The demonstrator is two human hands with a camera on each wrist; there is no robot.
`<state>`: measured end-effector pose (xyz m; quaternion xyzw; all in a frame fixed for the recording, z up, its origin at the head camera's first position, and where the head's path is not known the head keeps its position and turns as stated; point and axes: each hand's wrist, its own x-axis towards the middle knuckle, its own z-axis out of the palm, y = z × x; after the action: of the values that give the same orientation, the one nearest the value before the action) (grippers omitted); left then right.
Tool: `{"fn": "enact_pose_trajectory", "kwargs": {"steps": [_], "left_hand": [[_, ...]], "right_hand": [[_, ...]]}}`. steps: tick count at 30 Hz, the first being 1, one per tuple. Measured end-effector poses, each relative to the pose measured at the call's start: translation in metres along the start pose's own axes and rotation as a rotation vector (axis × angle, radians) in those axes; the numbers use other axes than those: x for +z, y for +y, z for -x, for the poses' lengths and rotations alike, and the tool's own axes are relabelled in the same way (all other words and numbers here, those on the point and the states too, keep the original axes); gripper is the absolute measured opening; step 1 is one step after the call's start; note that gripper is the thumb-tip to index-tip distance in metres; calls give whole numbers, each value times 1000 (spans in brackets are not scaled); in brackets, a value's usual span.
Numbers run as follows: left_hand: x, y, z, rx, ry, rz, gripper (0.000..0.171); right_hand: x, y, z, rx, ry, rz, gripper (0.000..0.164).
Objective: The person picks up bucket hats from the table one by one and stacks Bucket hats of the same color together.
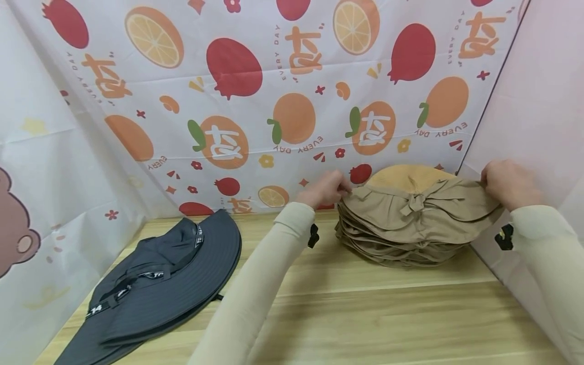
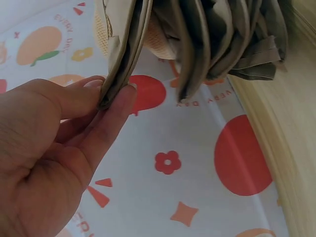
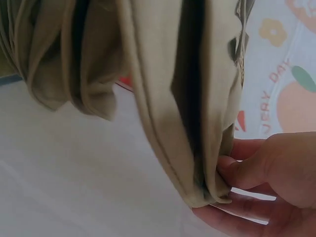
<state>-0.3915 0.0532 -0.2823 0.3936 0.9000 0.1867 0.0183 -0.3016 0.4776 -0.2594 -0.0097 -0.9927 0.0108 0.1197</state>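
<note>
At the right rear of the table stands a stack of khaki sun hats, their layered brims showing at the front. The uppermost hat has a straw-coloured mesh crown and a fabric bow on its brim. My left hand pinches the left edge of that brim; in the left wrist view, thumb and fingers meet on the folded cloth, apart from the lower brims. On the opposite edge my right hand grips the brim, with the thumb on one side and fingers beneath the fold in the right wrist view.
Dark grey-blue wide-brimmed hats with a lettered band lie on the left of the wooden table. A fruit-printed sheet hangs behind, and a pale side wall rises close beside the stack.
</note>
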Motion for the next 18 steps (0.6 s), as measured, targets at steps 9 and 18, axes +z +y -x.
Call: {"fn": "enact_pose_trajectory", "kwargs": {"steps": [9, 18], "left_hand": [[7, -7, 3, -13, 5, -6, 26], [18, -3, 2, -26, -58, 26, 27]], "right_hand": [[18, 1, -6, -28, -34, -11, 22], [19, -50, -15, -119, -117, -37, 38]]}}
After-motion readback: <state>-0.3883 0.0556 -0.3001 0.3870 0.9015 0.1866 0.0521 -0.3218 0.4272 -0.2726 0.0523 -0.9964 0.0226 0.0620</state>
